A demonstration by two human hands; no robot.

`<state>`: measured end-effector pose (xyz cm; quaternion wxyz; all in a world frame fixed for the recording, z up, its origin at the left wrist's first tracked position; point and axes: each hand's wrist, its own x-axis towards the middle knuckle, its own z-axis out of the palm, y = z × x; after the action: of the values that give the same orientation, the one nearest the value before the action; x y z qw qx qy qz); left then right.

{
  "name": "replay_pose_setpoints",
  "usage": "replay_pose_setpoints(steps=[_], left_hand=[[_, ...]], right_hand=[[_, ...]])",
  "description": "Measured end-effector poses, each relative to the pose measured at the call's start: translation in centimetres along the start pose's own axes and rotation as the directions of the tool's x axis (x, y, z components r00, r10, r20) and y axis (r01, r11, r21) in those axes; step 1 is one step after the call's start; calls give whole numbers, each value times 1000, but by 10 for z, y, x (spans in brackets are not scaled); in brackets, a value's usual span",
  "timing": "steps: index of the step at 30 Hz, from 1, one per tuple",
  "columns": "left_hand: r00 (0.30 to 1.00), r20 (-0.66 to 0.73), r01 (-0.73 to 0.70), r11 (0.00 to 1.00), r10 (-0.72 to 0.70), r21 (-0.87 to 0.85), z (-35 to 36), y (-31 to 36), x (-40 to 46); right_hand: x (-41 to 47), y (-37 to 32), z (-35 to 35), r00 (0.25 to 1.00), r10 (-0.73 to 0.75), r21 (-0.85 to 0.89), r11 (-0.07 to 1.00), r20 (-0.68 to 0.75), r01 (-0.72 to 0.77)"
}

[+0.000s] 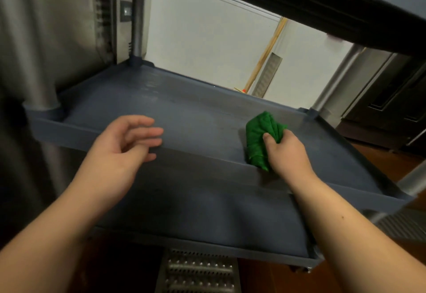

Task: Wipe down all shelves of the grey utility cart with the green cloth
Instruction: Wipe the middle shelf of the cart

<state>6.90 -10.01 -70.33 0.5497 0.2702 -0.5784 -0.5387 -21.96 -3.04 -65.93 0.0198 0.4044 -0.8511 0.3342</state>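
The left hand [124, 145] extends over the front rim of the grey plastic utility cart shelf [184, 117], fingers relaxed and loosely spread, grasping nothing. To the right, the bunched green fabric cloth [258, 136] lies on the shelf surface near the front rim. The right hand [285, 152] grips the cloth, thumb pressed on top, forearm angled in from the lower right.

- Your right hand [287, 154] hides the near side of the green cloth [260, 140].
- You see only the dark underside of the cart's upper shelf [299, 0], cut off at the top edge.
- Your left hand's fingertips [156, 131] are motion-blurred.
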Motion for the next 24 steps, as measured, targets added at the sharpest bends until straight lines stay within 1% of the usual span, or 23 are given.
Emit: replay_pose_setpoints(steps=[3,7,14,19,24], left_hand=[[1000,-30,7,1000,-6,25,-20,5,0],[996,-90,10,1000,-8,18,-47,16,0],[979,-196,65,997,-57,35,-92,27,-3],[967,-232,112,994,-106,10,-109,25,-6],[961,-255,106,994,-103,-1,-115,30,-4]], right_hand=[[-8,-34,22,998,-49,24,999,38,48],[-20,-78,50,990,-113,42,993,80,110],[-41,-151,95,972,-180,120,979,148,163],[-53,-197,123,954,-236,197,960,185,199],[-63,-237,149,942,-272,247,944,199,220]])
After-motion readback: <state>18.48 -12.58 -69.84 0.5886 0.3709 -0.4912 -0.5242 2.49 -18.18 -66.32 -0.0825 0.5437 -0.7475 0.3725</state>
